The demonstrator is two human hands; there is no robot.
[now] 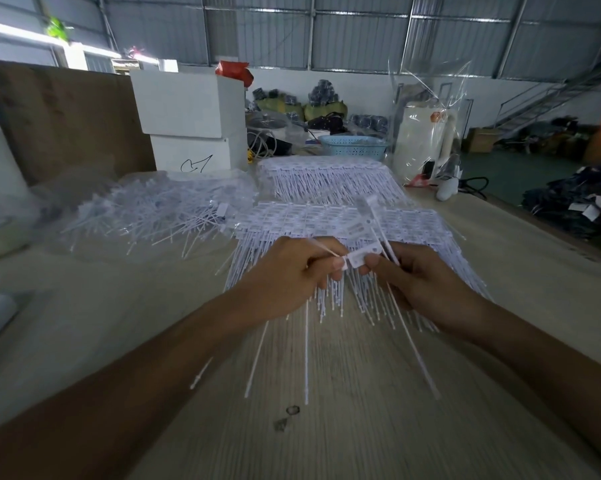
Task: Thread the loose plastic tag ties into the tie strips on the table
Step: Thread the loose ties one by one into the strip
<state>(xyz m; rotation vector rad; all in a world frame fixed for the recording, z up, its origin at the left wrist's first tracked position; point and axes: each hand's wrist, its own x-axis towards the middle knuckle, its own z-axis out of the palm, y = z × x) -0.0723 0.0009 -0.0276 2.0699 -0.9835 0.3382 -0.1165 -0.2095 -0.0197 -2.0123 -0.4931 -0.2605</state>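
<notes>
My left hand (292, 271) pinches the thin tail of a white plastic tag tie (321, 250) between thumb and fingers. My right hand (420, 282) holds a few white ties, and its thumb presses a small white tag head (359, 258) between the two hands. The tie tail's tip meets that tag head. Long tails (413, 344) hang from both hands toward me. Under the hands lies a fanned stack of tie strips (327, 220). A second stack (327, 174) lies farther back. A heap of loose ties (160, 216) in clear plastic sits at the left.
White boxes (191, 126) and a brown board (60, 116) stand at the back left. A blue basket (352, 145) and a clear bag over a white appliance (427, 140) are behind the stacks. The wooden table (327, 427) ends at the right edge (552, 230).
</notes>
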